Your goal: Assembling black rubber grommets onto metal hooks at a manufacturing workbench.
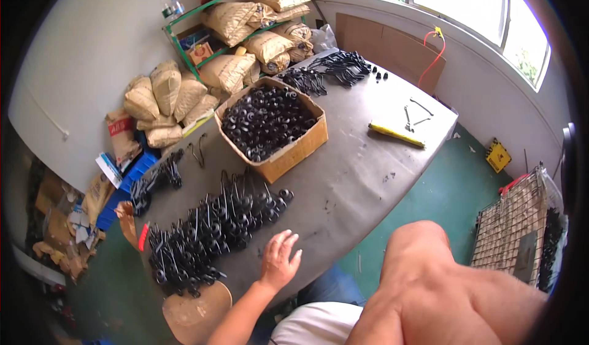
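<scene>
our left hand (279, 260) rests flat and empty beside rows of black hooked parts (215, 225), laid within reach; right hand unseen.

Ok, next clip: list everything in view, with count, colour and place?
table: one, grey, centre.
cardboard box: one, brown, on the table, full of black round parts.
wire-hook parts: many, black, heaped on the table's near left by the left hand; more at the left edge and far end.
yellow tool: one, on the table's right side, beside a few loose metal wire pieces.
sacks: many, tan, stacked on the floor and on a green shelf rack.
mesh crate: one, on the green floor at right.
round stool seat: one, brown, lower left.
left hand: one, open, flat at the table edge, holding nothing.
right hand: out of view; only a bare upper arm and shoulder show.
</scene>
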`<move>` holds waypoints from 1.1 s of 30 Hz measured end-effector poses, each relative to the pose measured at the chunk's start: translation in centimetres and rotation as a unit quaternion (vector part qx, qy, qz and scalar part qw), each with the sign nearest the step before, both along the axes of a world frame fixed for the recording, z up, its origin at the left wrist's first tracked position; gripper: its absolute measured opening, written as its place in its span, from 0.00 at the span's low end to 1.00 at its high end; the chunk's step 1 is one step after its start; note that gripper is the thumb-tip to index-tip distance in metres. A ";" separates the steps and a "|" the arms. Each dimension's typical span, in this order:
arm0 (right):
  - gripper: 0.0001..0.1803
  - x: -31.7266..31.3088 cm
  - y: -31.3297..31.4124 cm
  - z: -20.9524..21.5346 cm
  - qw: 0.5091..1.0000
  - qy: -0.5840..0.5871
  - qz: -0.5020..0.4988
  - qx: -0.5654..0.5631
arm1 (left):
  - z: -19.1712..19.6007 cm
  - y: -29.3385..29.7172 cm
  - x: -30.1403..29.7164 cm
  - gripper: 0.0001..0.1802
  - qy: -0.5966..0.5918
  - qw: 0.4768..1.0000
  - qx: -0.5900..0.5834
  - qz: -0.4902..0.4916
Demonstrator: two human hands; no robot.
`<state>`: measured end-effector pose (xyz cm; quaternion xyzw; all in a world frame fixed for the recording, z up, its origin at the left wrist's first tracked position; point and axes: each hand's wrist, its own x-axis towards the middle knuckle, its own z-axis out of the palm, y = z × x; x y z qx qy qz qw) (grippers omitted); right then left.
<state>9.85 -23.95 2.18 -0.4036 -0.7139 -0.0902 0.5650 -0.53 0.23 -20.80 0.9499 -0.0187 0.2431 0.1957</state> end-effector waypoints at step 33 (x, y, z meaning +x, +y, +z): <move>0.46 55.7 26.1 -25.2 0.757 0.140 -0.515 -0.378 | -2.9 -0.2 8.8 0.30 0.153 0.981 -0.095 -0.069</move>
